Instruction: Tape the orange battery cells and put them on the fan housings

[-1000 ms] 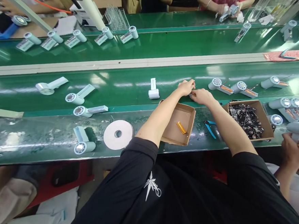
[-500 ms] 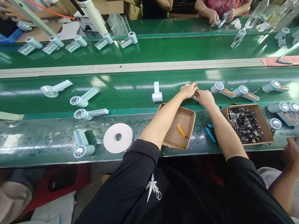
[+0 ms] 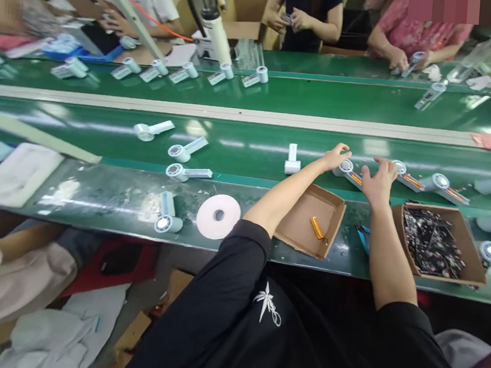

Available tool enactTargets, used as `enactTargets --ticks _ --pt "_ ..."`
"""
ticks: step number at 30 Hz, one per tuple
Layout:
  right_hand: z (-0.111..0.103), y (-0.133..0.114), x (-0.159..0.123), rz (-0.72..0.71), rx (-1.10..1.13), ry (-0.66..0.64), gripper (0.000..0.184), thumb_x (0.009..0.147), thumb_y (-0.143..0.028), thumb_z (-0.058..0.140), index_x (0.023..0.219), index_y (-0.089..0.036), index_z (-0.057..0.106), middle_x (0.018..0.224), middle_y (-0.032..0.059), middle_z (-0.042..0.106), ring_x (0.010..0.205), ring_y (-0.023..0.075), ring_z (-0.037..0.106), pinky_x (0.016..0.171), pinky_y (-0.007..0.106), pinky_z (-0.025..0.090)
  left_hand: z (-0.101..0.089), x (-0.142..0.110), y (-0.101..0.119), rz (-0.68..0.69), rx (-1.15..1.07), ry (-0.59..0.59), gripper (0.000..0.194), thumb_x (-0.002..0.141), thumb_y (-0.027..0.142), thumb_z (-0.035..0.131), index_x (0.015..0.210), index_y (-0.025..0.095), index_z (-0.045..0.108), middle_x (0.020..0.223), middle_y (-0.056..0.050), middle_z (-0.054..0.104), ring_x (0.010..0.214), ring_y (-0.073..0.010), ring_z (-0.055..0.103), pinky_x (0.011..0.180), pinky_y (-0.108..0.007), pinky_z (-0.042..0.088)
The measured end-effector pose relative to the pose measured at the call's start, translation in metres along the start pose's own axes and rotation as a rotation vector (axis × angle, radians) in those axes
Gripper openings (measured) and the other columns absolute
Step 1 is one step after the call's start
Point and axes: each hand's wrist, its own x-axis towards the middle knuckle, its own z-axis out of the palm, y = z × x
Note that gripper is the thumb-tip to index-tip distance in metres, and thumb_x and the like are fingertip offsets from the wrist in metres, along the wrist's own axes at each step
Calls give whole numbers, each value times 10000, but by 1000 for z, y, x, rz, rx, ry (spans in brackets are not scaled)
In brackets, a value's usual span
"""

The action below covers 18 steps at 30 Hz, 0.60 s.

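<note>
A white hand-held fan body (image 3: 344, 167) with an orange cell in its open handle lies on the green belt (image 3: 248, 150) just past a shallow cardboard tray (image 3: 296, 228). My left hand (image 3: 335, 156) rests against the fan's round head with its fingers loosely stretched. Just to the right, my right hand (image 3: 377, 178) hovers over the handle end with fingers spread and nothing in it. Two more fan bodies with orange cells (image 3: 406, 176) (image 3: 445, 185) lie further right on the belt.
The tray holds one orange cell (image 3: 317, 227). A cardboard box of black circuit boards (image 3: 470, 266) stands to the right, blue cutters (image 3: 363, 239) between the boxes. A white tape roll (image 3: 218, 216) and several fan bodies (image 3: 186, 149) lie to the left. People work across the belt.
My hands, pinched together over a fan body before, have come apart and opened, and the fan body lies on the belt. The view has swung up and left.
</note>
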Motion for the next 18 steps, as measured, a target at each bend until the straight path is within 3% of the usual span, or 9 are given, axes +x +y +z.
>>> enactTargets --ticks 2,5,8,11,14,18 --pt "5 -22 5 -107 112 -173 449 1004 -451 589 1372 -210 674 1384 206 708 1265 381 700 1115 591 576 -45 -28 -22 -27 -2 74 346 1128 306 434 1408 218 618 1439 -118 746 1304 -185 706 1132 -322 507" --pt "29 -63 14 -275 189 -509 485 994 -476 667 1421 -245 680 1358 148 767 1086 329 783 997 511 649 -139 -102 -69 -197 135 259 360 1125 384 468 1410 247 639 1354 -80 786 1206 -179 732 1112 -330 525" --pt "66 -108 24 -411 1 -745 628 980 -437 726 1542 -175 628 1528 201 692 1259 377 751 1126 518 596 -237 -198 -120 -416 291 465 395 1022 366 621 1390 229 668 1512 -125 695 1424 -290 603 1253 -449 434" --pt "92 -144 31 -480 -156 -897 639 954 -343 766 1550 -146 649 1493 213 711 1320 394 722 1145 490 579 -309 -277 -166 -632 388 594 612 895 381 740 1480 251 621 1672 -169 534 1584 -440 393 1306 -649 309" --pt "104 -170 31 -516 -188 -911 583 895 -250 813 1470 -193 738 1439 180 720 1294 376 723 1151 459 568 -346 -313 -204 -714 402 554 733 837 394 776 1527 228 593 1622 -202 557 1513 -451 472 1258 -609 386" --pt "112 -209 18 -690 -186 -865 559 897 -202 805 1452 -245 768 1524 161 598 1239 334 722 1158 436 565 -361 -312 -233 -652 409 444 797 802 394 801 1539 192 575 1489 -192 630 1380 -393 596 1190 -471 464"
